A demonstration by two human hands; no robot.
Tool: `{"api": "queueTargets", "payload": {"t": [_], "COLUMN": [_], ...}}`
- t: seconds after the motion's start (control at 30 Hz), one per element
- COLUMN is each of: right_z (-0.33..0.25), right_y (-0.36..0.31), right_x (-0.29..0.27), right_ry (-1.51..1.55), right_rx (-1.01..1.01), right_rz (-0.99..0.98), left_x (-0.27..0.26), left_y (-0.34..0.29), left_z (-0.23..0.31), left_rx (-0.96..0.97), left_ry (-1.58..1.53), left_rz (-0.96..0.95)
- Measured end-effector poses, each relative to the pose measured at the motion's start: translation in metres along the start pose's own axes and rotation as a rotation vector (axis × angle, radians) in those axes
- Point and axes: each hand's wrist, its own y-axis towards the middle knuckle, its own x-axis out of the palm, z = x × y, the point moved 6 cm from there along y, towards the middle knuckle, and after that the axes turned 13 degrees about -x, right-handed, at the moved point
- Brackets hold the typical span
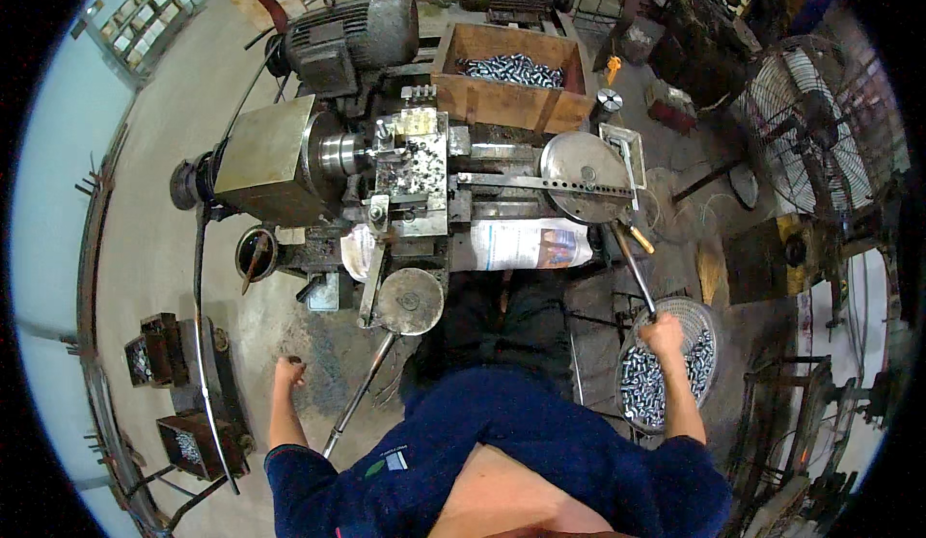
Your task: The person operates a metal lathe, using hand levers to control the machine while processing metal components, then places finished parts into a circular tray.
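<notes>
My right hand [662,333] is wrapped round the end of a long metal lever [632,263]. That lever runs up to a round steel disc [584,173] with a perforated bar across it, on the right of a lathe-like machine. At the left, my left hand [290,372] is held out over the floor with its fingers curled; what lies in them, if anything, is too small to make out. Near it, a second lever [362,393] slants down from a smaller disc [409,302], untouched. The chuck [340,155] faces a tool slide [412,166] strewn with dark chips.
A wooden box [516,104] of small metal parts sits behind the machine. Beneath my right hand stands a round basket [712,345] of similar parts. Metal boxes [193,441] stand low on the left, a black pot [256,248] nearer the machine. A large fan [810,123] stands right.
</notes>
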Motion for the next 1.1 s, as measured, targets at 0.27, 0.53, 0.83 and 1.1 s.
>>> {"api": "queueTargets", "payload": {"t": [0.27, 0.53, 0.83, 1.1], "right_z": [-0.053, -0.055, 0.056, 0.074], "right_y": [-0.035, -0.021, 0.068, 0.172], "right_x": [0.028, 0.014, -0.008, -0.045], "right_ry": [0.347, 0.257, -0.203, -0.317], "right_rx": [-0.112, -0.081, 0.140, 0.282], "right_rz": [0.047, -0.144, -0.125, -0.036], "left_x": [-0.002, -0.040, -0.025, 0.041], "left_y": [-0.002, -0.027, -0.043, 0.016], "left_z": [0.054, 0.156, 0.197, 0.168], "left_rx": [0.263, 0.445, 0.507, 0.218], "left_ry": [-0.254, -0.134, 0.415, 0.169], "left_rz": [-0.034, 0.322, 0.457, 0.869]}}
